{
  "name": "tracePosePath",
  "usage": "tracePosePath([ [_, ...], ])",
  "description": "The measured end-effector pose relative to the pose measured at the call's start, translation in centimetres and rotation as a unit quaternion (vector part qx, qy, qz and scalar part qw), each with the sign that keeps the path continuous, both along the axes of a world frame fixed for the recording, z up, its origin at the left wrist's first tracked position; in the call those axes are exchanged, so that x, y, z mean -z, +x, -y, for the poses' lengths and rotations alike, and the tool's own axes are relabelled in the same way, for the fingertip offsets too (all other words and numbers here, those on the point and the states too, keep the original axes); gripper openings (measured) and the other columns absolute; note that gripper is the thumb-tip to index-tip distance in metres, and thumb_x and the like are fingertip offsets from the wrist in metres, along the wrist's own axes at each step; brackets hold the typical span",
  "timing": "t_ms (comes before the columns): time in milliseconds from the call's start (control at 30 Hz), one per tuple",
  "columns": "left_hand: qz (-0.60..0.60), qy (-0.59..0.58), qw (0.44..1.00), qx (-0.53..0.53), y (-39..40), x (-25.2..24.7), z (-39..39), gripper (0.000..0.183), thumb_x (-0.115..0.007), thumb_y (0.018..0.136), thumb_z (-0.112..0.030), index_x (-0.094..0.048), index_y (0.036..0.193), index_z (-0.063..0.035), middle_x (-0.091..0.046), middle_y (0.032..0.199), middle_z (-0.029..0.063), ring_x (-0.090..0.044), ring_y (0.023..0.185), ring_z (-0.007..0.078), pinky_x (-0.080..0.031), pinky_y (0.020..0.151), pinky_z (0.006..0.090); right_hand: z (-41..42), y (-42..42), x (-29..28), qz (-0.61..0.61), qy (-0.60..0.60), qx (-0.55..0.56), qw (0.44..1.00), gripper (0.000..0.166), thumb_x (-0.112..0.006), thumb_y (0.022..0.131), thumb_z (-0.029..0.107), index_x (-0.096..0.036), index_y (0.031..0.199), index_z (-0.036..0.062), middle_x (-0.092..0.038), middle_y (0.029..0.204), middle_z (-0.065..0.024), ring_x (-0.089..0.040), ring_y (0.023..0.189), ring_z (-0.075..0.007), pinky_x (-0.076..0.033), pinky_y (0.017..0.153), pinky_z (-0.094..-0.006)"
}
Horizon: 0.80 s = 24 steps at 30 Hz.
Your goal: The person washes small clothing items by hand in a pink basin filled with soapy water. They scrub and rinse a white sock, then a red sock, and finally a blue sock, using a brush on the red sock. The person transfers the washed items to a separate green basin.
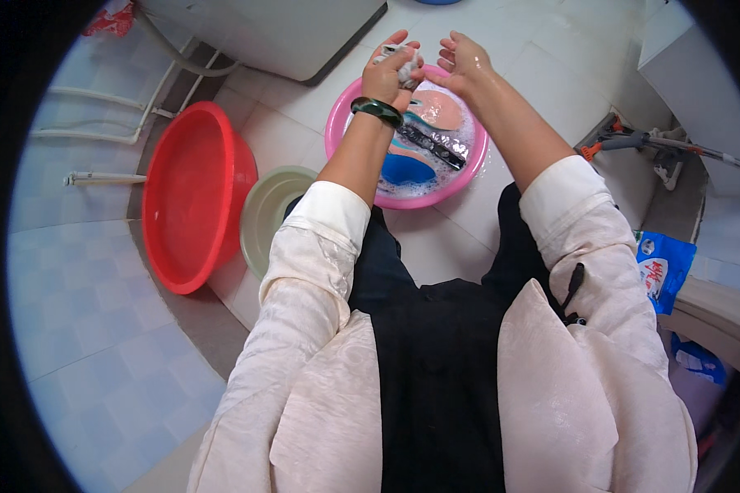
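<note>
A pink plastic basin (401, 202) of sudsy water stands on the floor before me. My left hand (382, 86), with a dark green bangle (377, 111) at the wrist, grips a bunched white cloth (409, 69) above the basin's far left rim. My right hand (465, 65) is wet and holds nothing, its fingers spread over the far right rim. In the suds lie a peach-coloured flat piece (436, 110) with teal edging, a blue rounded piece (410, 169) and a glossy black strip (431, 146). What these pieces belong to is unclear.
At left, a red basin (188, 203) leans on its side against the wall, beside a pale green basin (256, 222). A white appliance (271, 31) stands at the back left. To the right are a mop (629, 142) and a blue packet (663, 271) on a ledge.
</note>
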<state>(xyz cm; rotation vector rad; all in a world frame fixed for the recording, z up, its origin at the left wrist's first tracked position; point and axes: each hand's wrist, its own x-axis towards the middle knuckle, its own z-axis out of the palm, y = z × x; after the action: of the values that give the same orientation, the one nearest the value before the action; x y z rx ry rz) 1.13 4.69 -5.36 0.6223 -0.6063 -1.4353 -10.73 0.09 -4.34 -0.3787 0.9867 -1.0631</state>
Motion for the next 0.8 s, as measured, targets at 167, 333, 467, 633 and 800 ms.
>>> tracePosePath([
  [167,0.035,0.107,0.993,0.037,1.0,1.0,1.0,0.031,-0.057,0.088,-0.017,-0.046,0.113,-0.0023,-0.052,0.076,0.0048,-0.046,0.056,0.0107,-0.032,0.041,0.0204,1.1,-2.4,-0.7,-0.024,-0.041,-0.029,0.998,0.03,-0.053,0.087,0.021,-0.051,0.11,0.0015,-0.045,0.119,-0.0137,-0.041,0.114,-0.0261,-0.043,0.091,-0.049],
  [333,0.059,0.173,0.983,0.017,0.0,0.8,1.2,0.028,-0.05,0.092,-0.034,-0.044,0.079,-0.01,-0.042,0.056,0.0009,-0.034,0.041,0.0108,-0.024,0.037,0.0217,1.8,-3.1,-1.2,-0.032,-0.051,-0.016,0.998,0.036,-0.05,0.088,0.027,-0.05,0.112,0.0,-0.053,0.112,-0.0138,-0.048,0.109,-0.0265,-0.042,0.088,-0.0424],
  [467,0.084,0.184,0.979,-0.024,-0.4,0.7,1.0,0.03,-0.044,0.093,-0.034,-0.043,0.072,-0.0119,-0.042,0.054,0.0006,-0.033,0.041,0.0122,-0.022,0.036,0.0248,1.9,-3.3,-1.4,-0.022,-0.029,-0.014,0.999,0.014,-0.056,0.083,0.017,-0.052,0.091,0.006,-0.052,0.091,-0.0073,-0.05,0.092,-0.0214,-0.045,0.079,-0.0403],
  [633,0.02,0.205,0.978,-0.03,0.3,1.8,1.3,0.026,-0.044,0.093,-0.032,-0.042,0.079,-0.0097,-0.043,0.061,0.0059,-0.037,0.046,0.0149,-0.026,0.038,0.024,1.9,-4.0,-1.4,-0.004,-0.043,-0.022,0.999,0.011,-0.058,0.081,0.017,-0.052,0.084,0.0079,-0.052,0.084,-0.006,-0.05,0.084,-0.0197,-0.045,0.072,-0.0383],
  [800,-0.051,0.196,0.978,0.049,2.2,2.0,1.5,0.046,-0.044,0.089,-0.048,-0.044,0.1,-0.0038,-0.05,0.092,0.0183,-0.051,0.079,0.0305,-0.046,0.062,0.0409,1.6,-5.2,-1.6,-0.035,-0.039,-0.014,0.999,0.014,-0.057,0.083,0.019,-0.056,0.089,0.0062,-0.057,0.084,-0.006,-0.054,0.084,-0.0194,-0.045,0.072,-0.0351],
])
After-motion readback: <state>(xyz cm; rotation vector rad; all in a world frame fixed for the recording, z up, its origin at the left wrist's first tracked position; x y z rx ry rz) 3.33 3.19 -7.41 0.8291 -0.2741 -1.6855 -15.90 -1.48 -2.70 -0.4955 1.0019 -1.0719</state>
